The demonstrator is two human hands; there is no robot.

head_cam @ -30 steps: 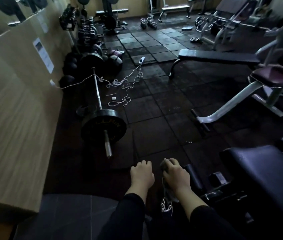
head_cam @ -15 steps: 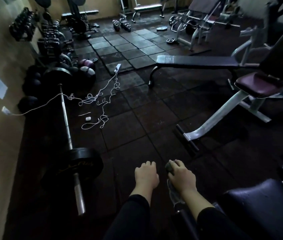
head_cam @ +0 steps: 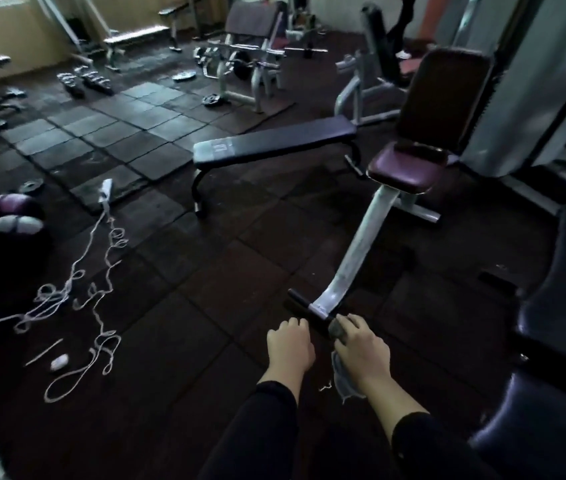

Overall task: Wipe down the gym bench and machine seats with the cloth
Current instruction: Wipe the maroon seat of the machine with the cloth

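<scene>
- Two hands are held out low over the dark rubber floor [head_cam: 177,306], both in black sleeves. The right hand [head_cam: 361,344] is curled round a bunched grey cloth [head_cam: 342,374], whose frayed tail hangs below the wrist. The left hand [head_cam: 290,344] holds nothing, its fingers loosely bent.
- At the near right edge sits a dark padded seat [head_cam: 558,313], the closest surface to the cloth and apart from both hands.
- Just beyond the knuckles lies the foot bar of a white-framed machine, whose post rises to a maroon seat pad [head_cam: 404,168] with a tall dark backrest [head_cam: 444,98] behind it.
- Left of that seat stands a flat bench [head_cam: 274,142] with a black pad, well apart from the hands.
- A tangled white cord [head_cam: 77,299] runs across the floor at left to a power strip [head_cam: 106,192].
- Farther off are more benches and loose weight plates, too dim to tell apart.
- No pad is being wiped at present; my reading is that the person is carrying the cloth toward the next one.
- To wipe well, it would help to open the cloth flat under the palm, brace the pad with the free hand, and work in overlapping strokes from end to end, edges included.
- Stepping wide of the cord seems wise.
</scene>
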